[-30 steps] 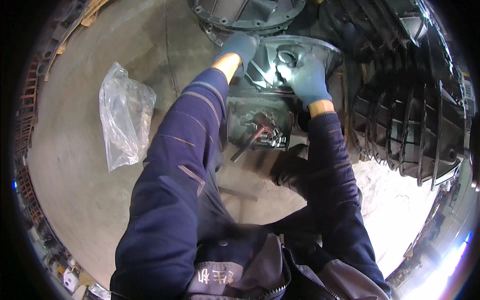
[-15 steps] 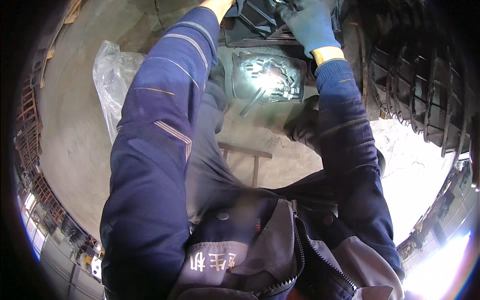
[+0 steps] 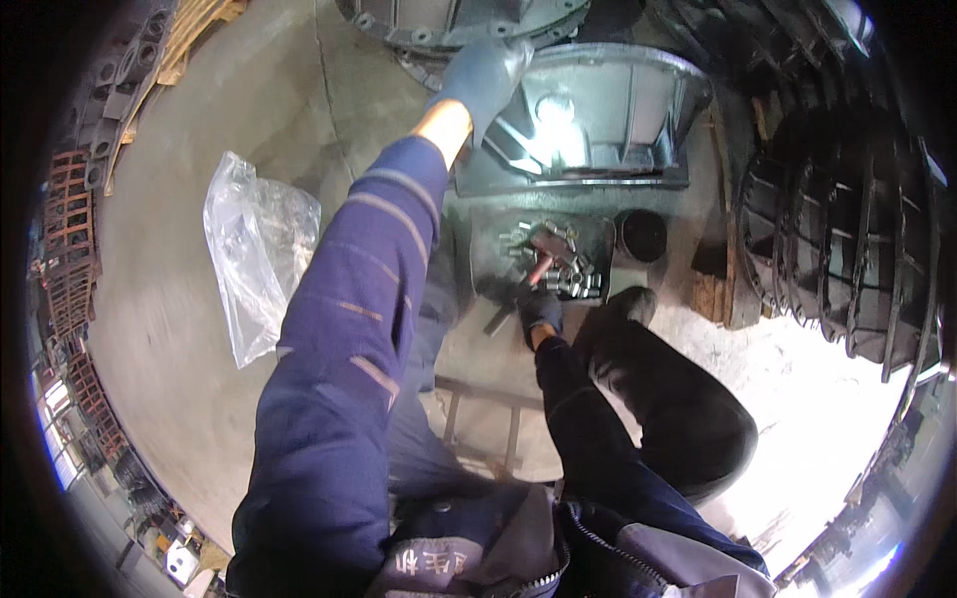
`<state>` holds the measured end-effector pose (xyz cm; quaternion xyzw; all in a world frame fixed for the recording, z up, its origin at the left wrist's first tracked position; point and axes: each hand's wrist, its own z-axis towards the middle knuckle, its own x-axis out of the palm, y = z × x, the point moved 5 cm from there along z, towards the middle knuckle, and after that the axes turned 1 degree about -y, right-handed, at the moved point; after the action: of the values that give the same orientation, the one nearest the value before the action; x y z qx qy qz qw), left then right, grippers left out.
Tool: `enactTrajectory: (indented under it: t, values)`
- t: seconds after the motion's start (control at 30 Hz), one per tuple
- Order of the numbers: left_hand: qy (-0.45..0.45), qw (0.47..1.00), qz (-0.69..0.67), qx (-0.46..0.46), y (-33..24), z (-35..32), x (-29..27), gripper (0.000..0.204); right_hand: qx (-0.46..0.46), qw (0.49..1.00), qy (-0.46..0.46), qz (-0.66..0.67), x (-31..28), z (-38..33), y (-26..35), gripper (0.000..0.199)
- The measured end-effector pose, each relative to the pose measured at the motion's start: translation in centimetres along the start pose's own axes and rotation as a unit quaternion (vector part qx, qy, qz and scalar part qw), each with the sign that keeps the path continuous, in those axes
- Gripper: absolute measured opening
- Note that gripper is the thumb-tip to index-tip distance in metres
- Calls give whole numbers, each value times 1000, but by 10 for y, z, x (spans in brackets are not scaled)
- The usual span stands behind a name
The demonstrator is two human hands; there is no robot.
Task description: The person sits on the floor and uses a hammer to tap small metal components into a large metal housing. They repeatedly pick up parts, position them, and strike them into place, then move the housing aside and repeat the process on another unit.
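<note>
My left hand (image 3: 486, 82), in a grey-blue glove, is at the rim of a ribbed metal casting (image 3: 618, 110). Its fingers look closed together; what they hold, if anything, is hidden. Lower down, my right hand (image 3: 541, 309), in a dark glove, is closed round the handle of a hammer (image 3: 550, 242) with a reddish-brown head. The hammer lies over a shallow tray (image 3: 485, 274) of short metal cylinders (image 3: 576, 284), its handle crossing the near edge.
A second round casting (image 3: 449, 22) with bolt holes stands at the top. Next to the tray is a dark round container (image 3: 641, 236). Clear plastic bag (image 3: 249, 254) lies on the floor at left. Stacked ribbed parts (image 3: 847, 219) and a wooden block (image 3: 710, 297) stand at right.
My right hand has come down from the casting to the tray and taken hold of the hammer. My left hand stays up at the casting. The view has shifted, showing more of the castings.
</note>
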<state>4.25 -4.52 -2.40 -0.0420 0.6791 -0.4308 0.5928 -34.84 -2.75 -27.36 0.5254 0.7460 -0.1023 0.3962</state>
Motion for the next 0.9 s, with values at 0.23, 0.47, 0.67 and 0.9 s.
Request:
enactTrajectory:
  t: [0.23,0.47,0.67,0.9]
  values:
    - [30,997,13,66,-24,-7,-17,41,6,977,131,167,8,16,12,43]
    - [66,997,-33,-11,-14,-3,-7,34,98,848,211,477,-73,-55,-15,20]
    - [74,996,24,31,-20,-3,-11,43,-157,846,9,510,-293,-156,85,13]
    - [76,996,-37,-41,-15,2,-8,55,-424,742,-357,377,-447,-192,172,8]
